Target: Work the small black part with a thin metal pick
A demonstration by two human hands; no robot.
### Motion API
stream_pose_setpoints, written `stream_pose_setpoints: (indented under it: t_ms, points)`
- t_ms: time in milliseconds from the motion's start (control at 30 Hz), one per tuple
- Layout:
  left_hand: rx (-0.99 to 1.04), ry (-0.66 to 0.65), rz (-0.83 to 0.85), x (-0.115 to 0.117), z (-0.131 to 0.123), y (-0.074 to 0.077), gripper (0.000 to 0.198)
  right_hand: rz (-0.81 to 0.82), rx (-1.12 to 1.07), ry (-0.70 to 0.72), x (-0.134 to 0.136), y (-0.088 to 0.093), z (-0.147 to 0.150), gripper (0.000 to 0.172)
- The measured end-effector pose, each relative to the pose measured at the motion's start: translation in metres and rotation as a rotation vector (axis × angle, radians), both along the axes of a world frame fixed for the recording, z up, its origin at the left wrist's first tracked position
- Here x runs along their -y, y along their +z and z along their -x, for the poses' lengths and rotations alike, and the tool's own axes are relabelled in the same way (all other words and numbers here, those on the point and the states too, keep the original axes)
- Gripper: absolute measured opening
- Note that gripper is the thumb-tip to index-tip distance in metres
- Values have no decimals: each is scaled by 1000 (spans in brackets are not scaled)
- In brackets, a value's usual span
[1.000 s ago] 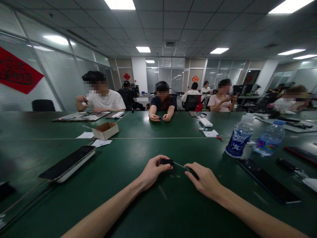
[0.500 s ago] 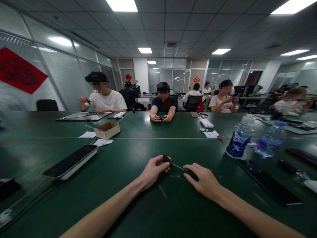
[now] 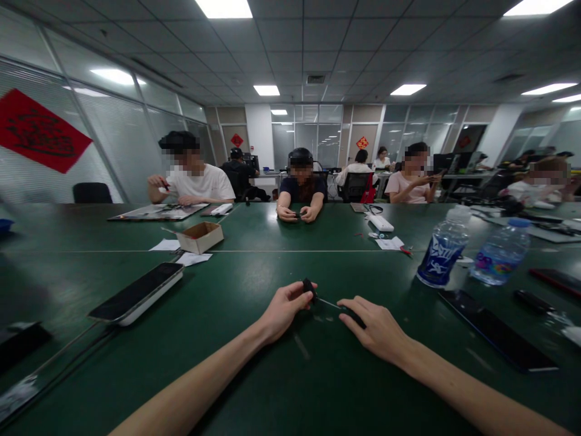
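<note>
My left hand (image 3: 288,309) is closed on a small black part (image 3: 308,287), pinched between thumb and fingers; its exact kind I cannot make out. A screwdriver (image 3: 327,303) with a thin metal shaft and a dark handle lies in my right hand (image 3: 374,330), which is closed round the handle. The shaft points left, and its tip meets the black part or is hidden by it. Both hands are low over the green table (image 3: 318,387).
A phone on a white block (image 3: 138,293) and an open cardboard box (image 3: 201,237) stand on the left. On the right are two bottles (image 3: 442,248), a dark phone (image 3: 497,330) and a white device (image 3: 380,223). Co-workers sit across the table, one (image 3: 302,188) directly opposite.
The view has shifted slightly, so the surroundings sit a little further right. The black part appears slightly turned in my left hand. Both hands keep their holds.
</note>
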State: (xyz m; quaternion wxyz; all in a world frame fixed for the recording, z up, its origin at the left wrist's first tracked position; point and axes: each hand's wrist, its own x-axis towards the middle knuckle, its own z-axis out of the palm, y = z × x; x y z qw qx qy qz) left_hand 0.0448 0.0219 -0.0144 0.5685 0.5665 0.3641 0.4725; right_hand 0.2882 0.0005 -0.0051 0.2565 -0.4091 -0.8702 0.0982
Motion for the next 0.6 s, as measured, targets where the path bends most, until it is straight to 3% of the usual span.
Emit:
stream_pose_setpoints:
  t_ms: [600]
  points:
    - [51, -60, 9, 2, 1, 2, 38, -59, 50, 70, 4, 3, 1, 35]
